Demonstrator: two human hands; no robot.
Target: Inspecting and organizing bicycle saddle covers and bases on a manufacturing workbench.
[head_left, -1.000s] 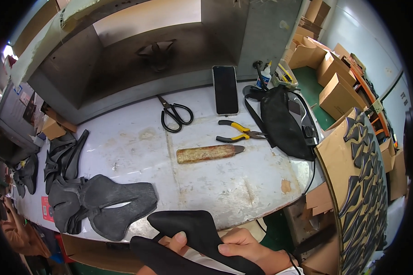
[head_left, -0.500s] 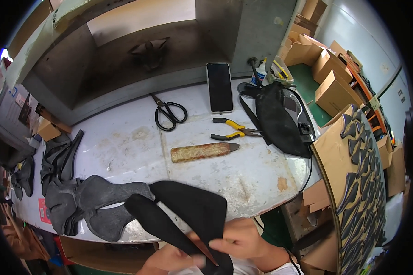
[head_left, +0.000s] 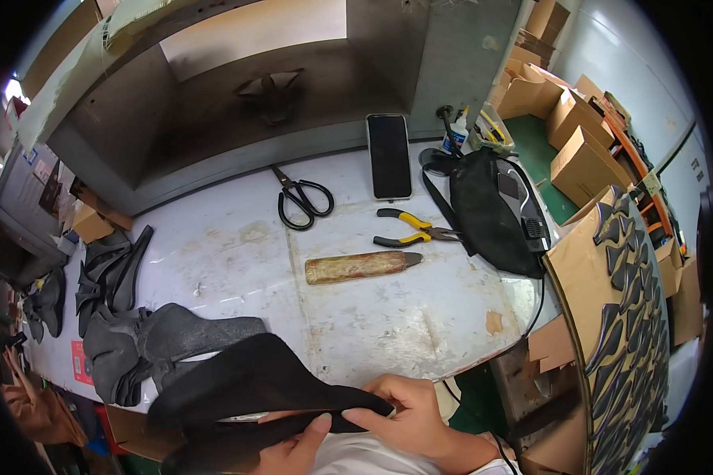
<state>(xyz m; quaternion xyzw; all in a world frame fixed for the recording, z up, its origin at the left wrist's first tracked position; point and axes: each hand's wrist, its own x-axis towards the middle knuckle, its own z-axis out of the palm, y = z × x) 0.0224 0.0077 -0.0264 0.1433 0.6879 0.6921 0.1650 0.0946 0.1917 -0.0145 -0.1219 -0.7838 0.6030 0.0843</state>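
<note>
While both hands pinch the black piece [head_left: 253,380], nothing's done to it yet.
Left hand [head_left: 293,453] and right hand [head_left: 408,412] grip its edge; pile [head_left: 135,348] waits on desk [head_left: 388,317].

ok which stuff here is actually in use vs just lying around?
In use:
black piece, held by left hand and right hand
grey pile beside it

Lying about:
scissors
phone
pliers
wooden tool
black bag
</note>
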